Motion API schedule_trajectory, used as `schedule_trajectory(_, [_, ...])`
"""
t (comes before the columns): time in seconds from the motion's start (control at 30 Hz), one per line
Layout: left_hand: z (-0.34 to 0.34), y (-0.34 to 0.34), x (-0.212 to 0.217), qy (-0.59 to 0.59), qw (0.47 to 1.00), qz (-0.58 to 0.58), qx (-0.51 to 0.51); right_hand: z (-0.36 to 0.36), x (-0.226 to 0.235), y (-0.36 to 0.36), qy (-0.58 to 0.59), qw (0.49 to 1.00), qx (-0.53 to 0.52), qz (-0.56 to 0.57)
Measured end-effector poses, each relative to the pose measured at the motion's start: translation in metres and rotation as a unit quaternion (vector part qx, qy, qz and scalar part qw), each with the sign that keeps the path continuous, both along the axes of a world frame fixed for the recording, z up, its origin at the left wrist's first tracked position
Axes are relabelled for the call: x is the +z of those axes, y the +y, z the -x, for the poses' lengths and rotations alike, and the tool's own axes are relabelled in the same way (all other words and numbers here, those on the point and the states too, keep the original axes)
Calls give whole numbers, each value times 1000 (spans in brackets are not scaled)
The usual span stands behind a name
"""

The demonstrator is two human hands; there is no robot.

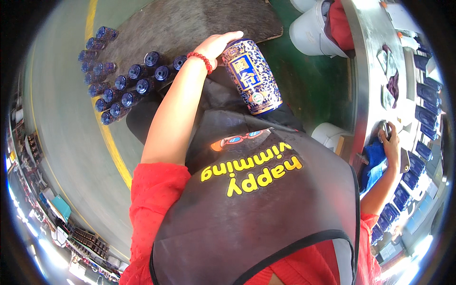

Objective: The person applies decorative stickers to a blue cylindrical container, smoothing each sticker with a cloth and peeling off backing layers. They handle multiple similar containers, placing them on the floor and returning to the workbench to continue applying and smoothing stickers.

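Note:
My left hand [214,49], with a red bead bracelet at the wrist, grips the far end of a blue, white and gold patterned bottle [266,83]. The bottle lies tilted over my lap, its blue label panel facing up; part of my grip is hidden behind it. Off to the right, above a metal-topped bench, my right hand [392,145] has its fingers curled round a small dark, shiny object [384,127] that I cannot make out. A blue cloth [374,164] lies beside that hand.
Several dark blue bottles [121,82] stand on the left by a worn board [199,21]. A white bucket [308,29] holding red cloth is at the far right. Along the metal bench [363,61] lie crumpled cloths [389,76] and a row of blue containers [427,95].

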State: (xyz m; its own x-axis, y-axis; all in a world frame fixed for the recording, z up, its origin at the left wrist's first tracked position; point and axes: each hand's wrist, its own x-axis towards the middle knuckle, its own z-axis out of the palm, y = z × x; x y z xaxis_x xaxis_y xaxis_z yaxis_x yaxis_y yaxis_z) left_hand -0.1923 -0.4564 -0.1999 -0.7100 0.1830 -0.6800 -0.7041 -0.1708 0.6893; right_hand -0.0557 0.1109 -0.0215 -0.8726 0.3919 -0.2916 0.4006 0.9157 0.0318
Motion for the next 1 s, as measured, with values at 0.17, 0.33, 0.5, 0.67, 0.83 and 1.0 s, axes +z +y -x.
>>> schedule_trajectory(0.17, [2,1,3,-6,999,-24,-24,-3,26,-35,234,954,148,113])
schedule_trajectory(0.33, [7,0,0,0,998,32,-52,-13,-2,-146,293,753,-114,579])
schedule_trajectory(0.5, [7,-4,-5,6,998,40,-57,4,-68,-226,54,597,-167,783])
schedule_trajectory(0.67, [7,-7,-9,12,997,32,-74,23,-61,-271,16,650,-16,760])
schedule_trajectory(0.83, [6,-7,-6,18,996,25,-79,35,-60,-305,142,772,414,460])
schedule_trajectory(1.0, [-2,-3,3,29,998,31,-54,21,-76,-309,170,719,541,402])
